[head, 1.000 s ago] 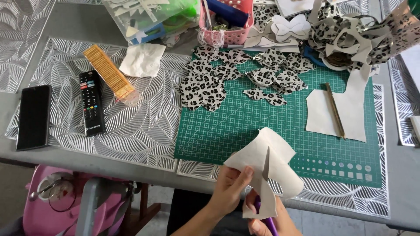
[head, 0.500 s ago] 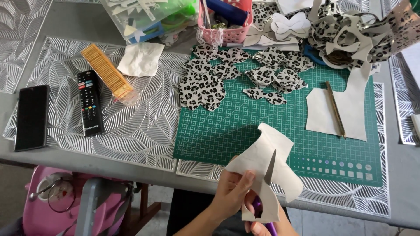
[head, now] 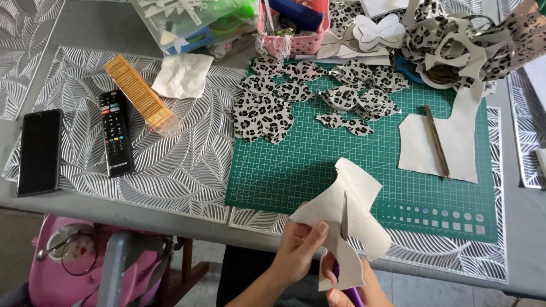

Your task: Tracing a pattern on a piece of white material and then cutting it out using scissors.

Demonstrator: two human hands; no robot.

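Observation:
My left hand (head: 296, 247) pinches the left edge of a beige cut-out piece of material (head: 348, 207) held above the table's front edge. My right hand (head: 364, 290) is mostly hidden under the piece and grips purple-handled scissors (head: 343, 219), whose blade stands upright through the middle of the piece. Beyond them lies the green cutting mat (head: 318, 159), with several leopard-print cut shapes (head: 267, 111) at its far left.
A beige sheet with a pencil (head: 437, 142) lies on the mat's right. A black remote (head: 115, 132), a phone (head: 38, 150), a gold strip (head: 138, 98) and a tissue (head: 182, 75) lie at left. A pink basket (head: 293, 25) and leopard scraps (head: 478, 40) stand behind.
The beige piece has turned and shifted slightly in my hands, and the scissor blade has moved further up into it.

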